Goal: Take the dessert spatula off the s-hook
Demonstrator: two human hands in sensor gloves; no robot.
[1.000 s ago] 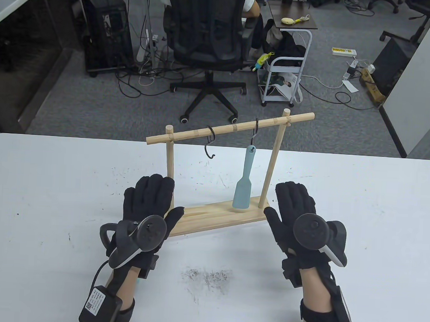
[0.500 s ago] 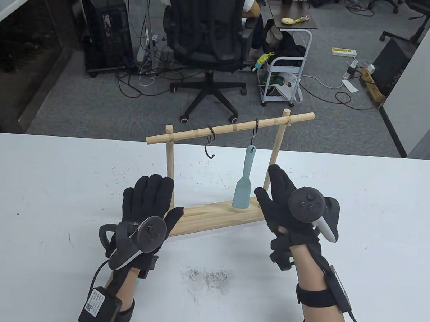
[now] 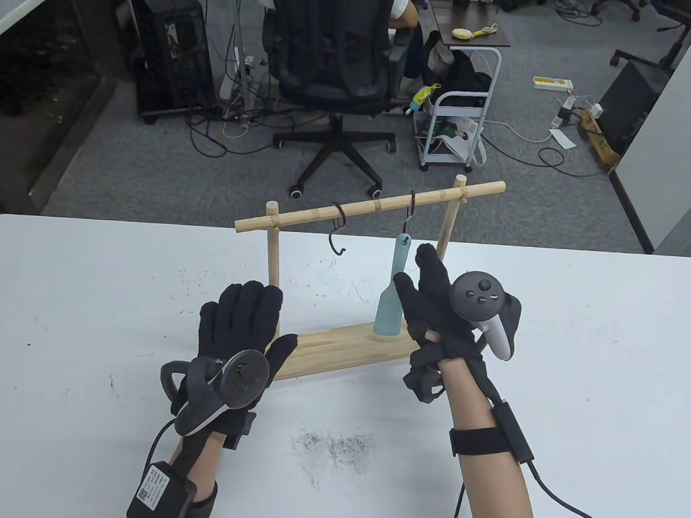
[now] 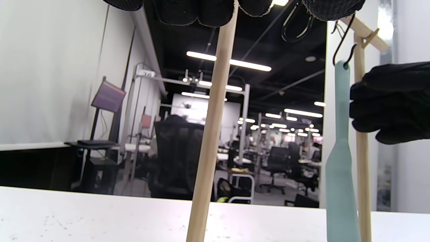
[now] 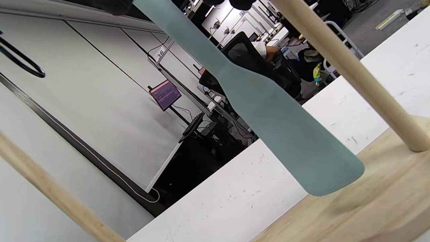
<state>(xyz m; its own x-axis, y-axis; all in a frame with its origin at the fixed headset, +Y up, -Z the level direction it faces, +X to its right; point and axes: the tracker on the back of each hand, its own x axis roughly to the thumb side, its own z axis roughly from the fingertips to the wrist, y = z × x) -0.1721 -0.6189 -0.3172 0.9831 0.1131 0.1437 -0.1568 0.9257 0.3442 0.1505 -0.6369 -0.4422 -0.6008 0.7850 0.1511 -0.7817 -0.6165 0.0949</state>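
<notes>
A pale blue dessert spatula [image 3: 389,314] hangs by its handle hole from the right black S-hook [image 3: 409,211] on the wooden rack's rail [image 3: 371,205]. Its blade tip hangs just above the rack's base [image 3: 341,347]. My right hand [image 3: 413,267] is raised and open beside the handle, thumb and fingers spread, between the handle and the right post [image 3: 443,241]. In the left wrist view its fingers [image 4: 386,101] sit just right of the spatula [image 4: 339,161]; I cannot tell whether they touch it. The right wrist view shows the blade [image 5: 268,111] close up. My left hand [image 3: 261,318] rests flat by the left post.
A second S-hook [image 3: 337,231] hangs empty on the rail's left half. The left post [image 4: 210,134] rises between my left fingers. Dark smudges [image 3: 330,443] mark the white table near me. An office chair [image 3: 332,67] and a white cart [image 3: 456,126] stand beyond the far edge.
My right hand lifted off the table and moved up and left, from beside the rack's right end to the spatula's handle. My left hand and the spatula stayed still.
</notes>
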